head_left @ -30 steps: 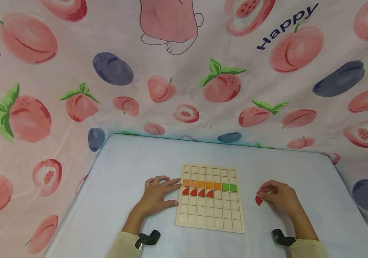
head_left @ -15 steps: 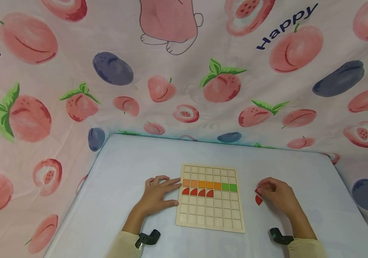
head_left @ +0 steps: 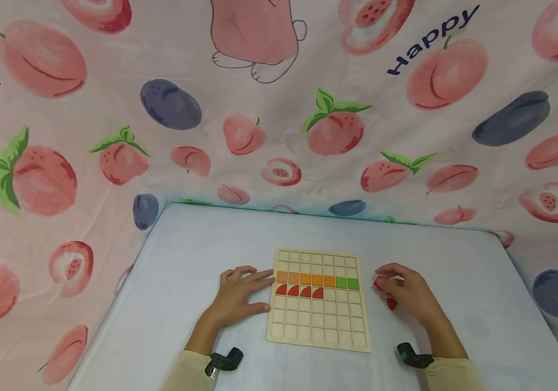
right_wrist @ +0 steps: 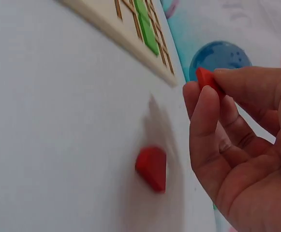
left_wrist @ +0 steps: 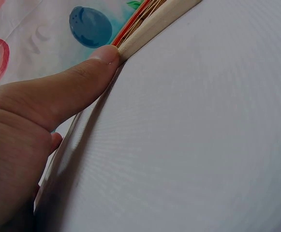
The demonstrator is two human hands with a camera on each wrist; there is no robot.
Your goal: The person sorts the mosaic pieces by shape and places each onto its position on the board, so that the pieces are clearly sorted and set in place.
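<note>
A wooden grid board (head_left: 318,330) lies on the white table. Across one of its rows run orange tiles (head_left: 305,279) and two green tiles (head_left: 347,283); several red quarter-circle tiles (head_left: 300,291) fill the left of the row below. With fingers spread, my left hand (head_left: 237,297) touches the board's left edge; its thumb (left_wrist: 82,79) meets the edge in the left wrist view. To the right of the board, my right hand (head_left: 413,293) pinches a red quarter-circle tile (right_wrist: 208,80) between thumb and fingertips, above the table. Another such tile (right_wrist: 151,169) lies on the table below that hand.
The white table (head_left: 200,233) extends around the board on every side. Behind and to the left hangs a pink cloth (head_left: 171,179) printed with fruit. Each wrist wears a black camera mount, such as the left one (head_left: 227,360).
My right hand has lifted one red tile from beside the other and moved left toward the board with it. My left hand and the board stay put.
</note>
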